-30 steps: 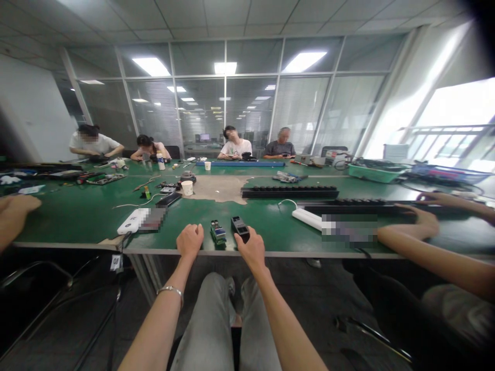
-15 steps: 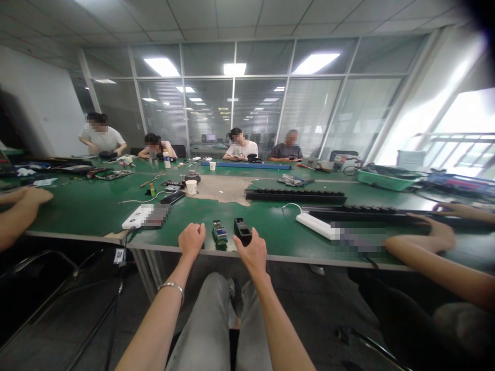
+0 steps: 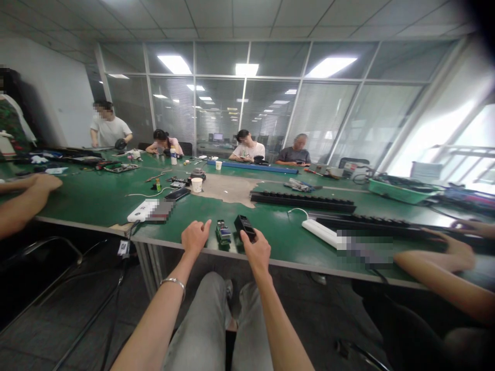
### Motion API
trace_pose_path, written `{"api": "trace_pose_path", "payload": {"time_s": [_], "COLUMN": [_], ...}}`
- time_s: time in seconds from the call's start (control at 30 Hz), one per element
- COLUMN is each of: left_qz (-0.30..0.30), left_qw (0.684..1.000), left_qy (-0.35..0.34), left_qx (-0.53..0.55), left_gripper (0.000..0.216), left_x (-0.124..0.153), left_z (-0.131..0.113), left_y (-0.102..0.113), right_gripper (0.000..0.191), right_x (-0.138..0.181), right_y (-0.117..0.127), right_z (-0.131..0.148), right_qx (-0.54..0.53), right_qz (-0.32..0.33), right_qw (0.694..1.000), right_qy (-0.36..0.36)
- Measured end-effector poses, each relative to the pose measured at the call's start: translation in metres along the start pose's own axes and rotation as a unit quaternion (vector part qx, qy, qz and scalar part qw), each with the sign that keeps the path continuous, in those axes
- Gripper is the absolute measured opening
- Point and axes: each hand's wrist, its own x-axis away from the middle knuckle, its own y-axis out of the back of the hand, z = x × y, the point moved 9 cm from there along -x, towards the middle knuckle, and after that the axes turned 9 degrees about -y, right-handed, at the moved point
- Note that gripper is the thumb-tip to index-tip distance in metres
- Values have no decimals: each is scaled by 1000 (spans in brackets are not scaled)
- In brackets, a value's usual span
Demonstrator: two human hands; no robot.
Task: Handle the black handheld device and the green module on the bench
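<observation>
My right hand [image 3: 256,251] is closed round the near end of a small black box-shaped device [image 3: 245,226], which is tilted just above the front edge of the green table [image 3: 96,201]. Just left of it a small green circuit module with a blue part [image 3: 223,232] lies on the table. My left hand [image 3: 195,237] rests at the table edge beside that module, fingers loosely curled with the forefinger stretched toward it, holding nothing I can see.
A white power strip [image 3: 144,211] lies to the left, another white power strip [image 3: 320,232] to the right. Long black strips [image 3: 302,200] and a paper cup [image 3: 197,184] sit further back. Co-workers' arms rest on the table at left [image 3: 23,198] and right [image 3: 444,257]. Several people sit at the far side.
My right hand has closed on the black device and tilted it up off the table. My left forefinger has stretched out. The view has swung to the left.
</observation>
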Motion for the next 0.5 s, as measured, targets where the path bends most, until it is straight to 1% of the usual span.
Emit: {"api": "trace_pose_path", "payload": {"time_s": [0.13, 0.23, 0.37, 0.5], "left_qz": [-18, -33, -33, -30], "left_qw": [1000, 999, 999, 999], "left_qy": [10, 26, 31, 28], "left_qx": [4, 7, 15, 18], "left_gripper": [60, 54, 51, 52], "left_x": [1, 2, 1, 0], "left_z": [1, 3, 5, 6], "left_y": [4, 8, 7, 6], "right_gripper": [45, 44, 43, 41], "right_x": [11, 19, 25, 27], "right_y": [-5, -17, -31, -37], "right_z": [36, 57, 69, 74], "right_qx": [-41, -16, 28, 71], "right_qz": [17, 34, 47, 40], "right_qw": [998, 997, 995, 992], "right_qy": [50, 70, 81, 93]}}
